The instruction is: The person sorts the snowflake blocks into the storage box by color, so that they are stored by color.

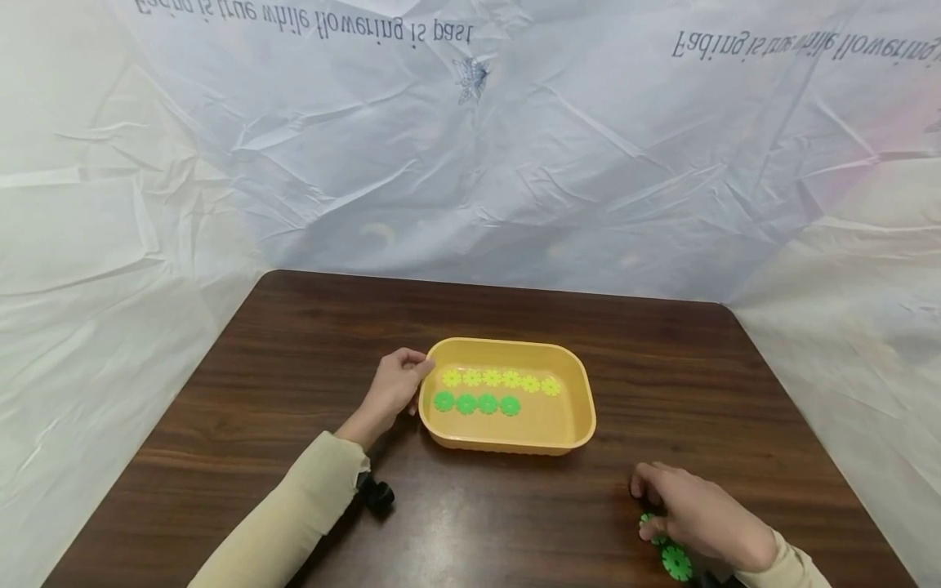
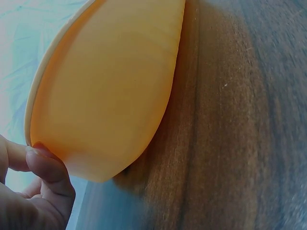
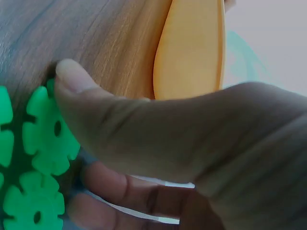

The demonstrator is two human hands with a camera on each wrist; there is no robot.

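Observation:
A yellow plastic basin stands mid-table. Inside lie a row of small yellow flower-shaped discs and, nearer the front, a row of green ones. My left hand pinches the basin's left rim between thumb and finger, as the left wrist view also shows. At the front right, my right hand reaches low over loose green flower-shaped discs. In the right wrist view its thumb overlaps the edge of one green disc, with a gap between thumb and fingers. Part of that pile is hidden under the hand.
The dark wooden table has rounded far corners. Pale printed sheeting hangs behind it and along both sides. A black wrist device sits below the left sleeve.

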